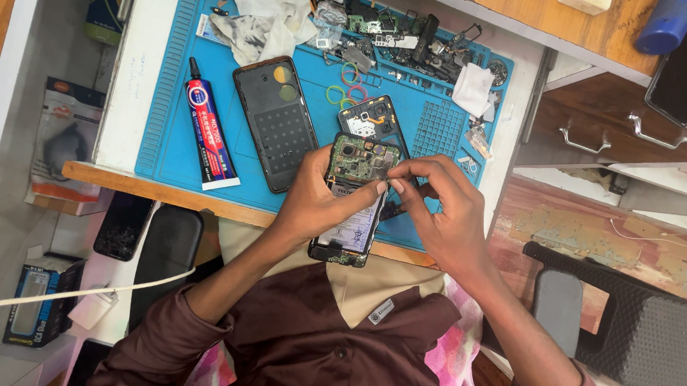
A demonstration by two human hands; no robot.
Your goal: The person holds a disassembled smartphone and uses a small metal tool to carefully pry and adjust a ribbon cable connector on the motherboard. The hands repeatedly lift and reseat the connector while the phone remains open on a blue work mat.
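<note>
both hands meet over an opened phone [351,205] held above the near edge of the blue mat [167,87] on the surface. left hand [319,203] is wrapped around the phone's side, gripping it. right hand [442,211] pinches something too small to make out at the circuit board. beside it lie a black back cover [275,121], a glue tube [208,129] and a second phone frame [373,119].

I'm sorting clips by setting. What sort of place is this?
Most likely a phone repair bench. A blue repair mat covers the table, the left hand and right hand work on an opened phone, and a glue tube and loose phone parts lie nearby.
</note>
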